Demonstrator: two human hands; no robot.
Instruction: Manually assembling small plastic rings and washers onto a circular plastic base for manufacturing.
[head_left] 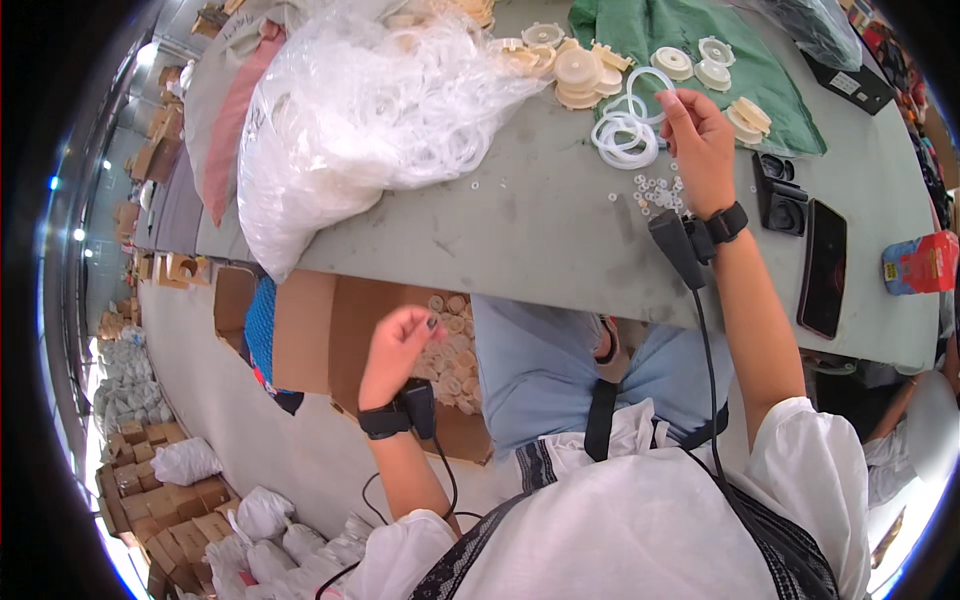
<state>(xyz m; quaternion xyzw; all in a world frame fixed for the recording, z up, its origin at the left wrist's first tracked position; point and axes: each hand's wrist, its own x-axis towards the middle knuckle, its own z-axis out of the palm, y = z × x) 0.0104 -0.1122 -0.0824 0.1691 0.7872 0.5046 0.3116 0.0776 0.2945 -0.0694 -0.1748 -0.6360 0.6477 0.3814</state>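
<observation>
My right hand [700, 145] is over the table, its thumb and fingers closed on a translucent white rubber ring [652, 72]. More such rings [624, 143] lie in a loose pile just left of it. Small white washers [655, 190] are scattered below that hand. My left hand [397, 345] is held over an open cardboard box [305, 330], its fingers curled together. A small dark spot shows at its fingertips, too small to name. Inside the box are many round cream plastic parts [455, 365].
A big clear plastic bag [330, 120] of white rings sits at the table's left. Cream round caps [578, 72] and a green bag [635, 25] lie at the back. To the right are a black case [780, 195], a phone [823, 265] and a red-and-blue packet [918, 263].
</observation>
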